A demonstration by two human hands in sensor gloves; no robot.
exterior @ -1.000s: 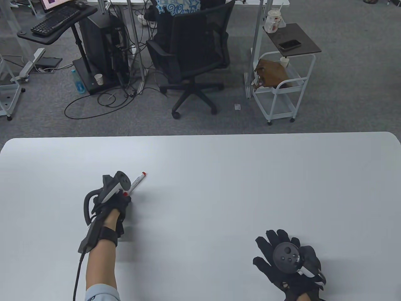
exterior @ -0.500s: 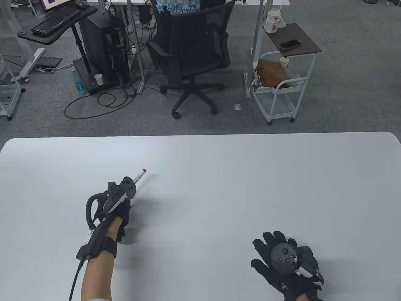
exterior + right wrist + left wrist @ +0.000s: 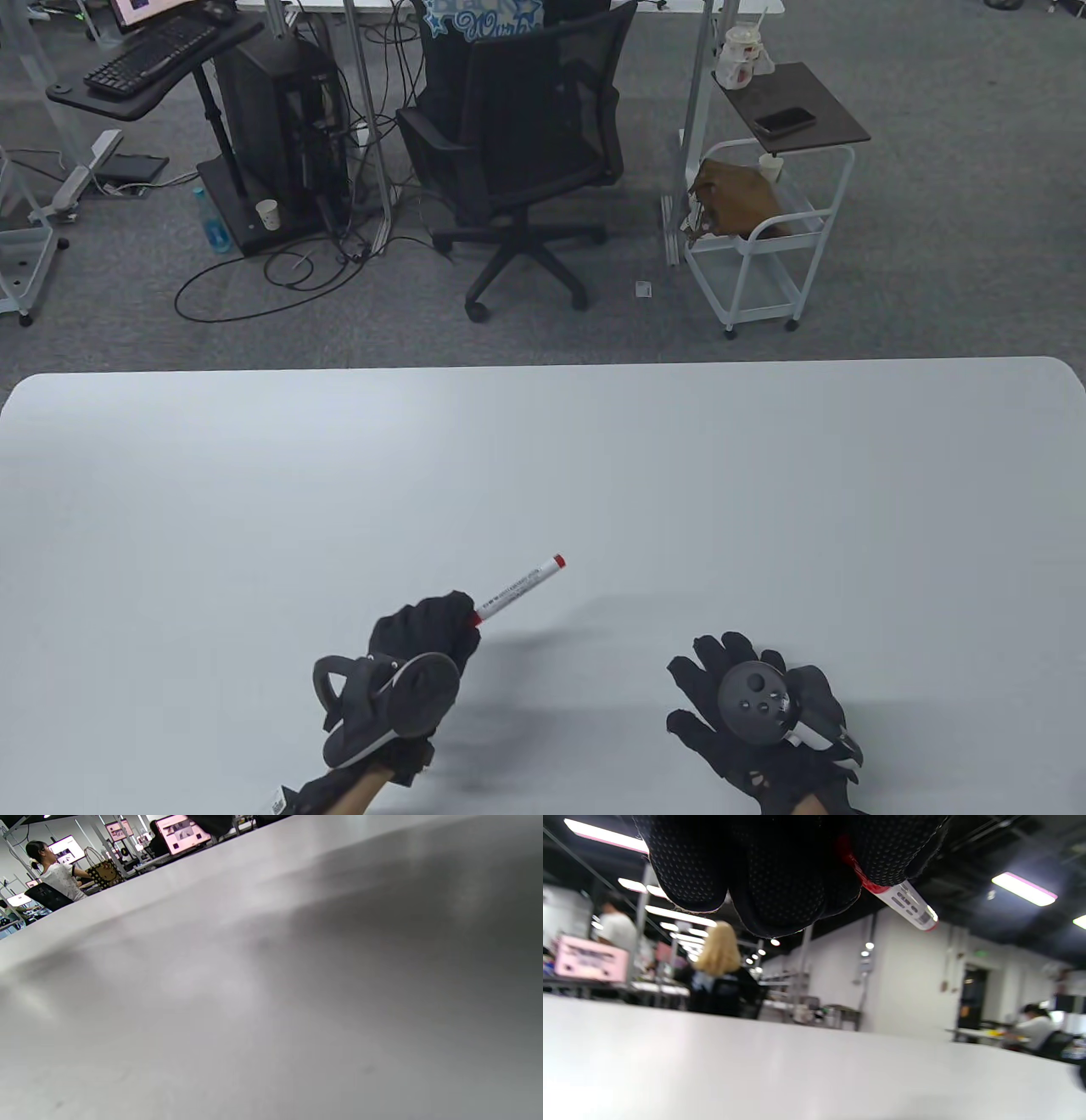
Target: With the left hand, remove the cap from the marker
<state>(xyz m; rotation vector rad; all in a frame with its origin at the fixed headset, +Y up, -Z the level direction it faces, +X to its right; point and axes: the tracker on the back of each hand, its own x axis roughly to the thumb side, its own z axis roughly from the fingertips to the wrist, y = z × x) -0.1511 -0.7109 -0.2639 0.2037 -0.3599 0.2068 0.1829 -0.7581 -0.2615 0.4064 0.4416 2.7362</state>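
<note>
A white marker (image 3: 519,586) with a red end sticks out up and to the right from my left hand (image 3: 433,628), which grips its near end in a closed fist above the table. In the left wrist view the gloved fingers (image 3: 776,870) wrap the marker (image 3: 908,904), and a red band, apparently the cap, shows at the grip (image 3: 859,874); the rest of it is hidden in the fist. My right hand (image 3: 730,688) rests flat on the table with its fingers spread, holding nothing, well to the right of the marker.
The white table (image 3: 594,458) fills the lower half of the table view. Beyond its far edge stand an office chair (image 3: 517,144) and a white cart (image 3: 764,229). The right wrist view shows only the table top (image 3: 271,1005).
My left hand has carried the marker from the left middle of the table toward the near edge and to the right. My right hand has shifted slightly left.
</note>
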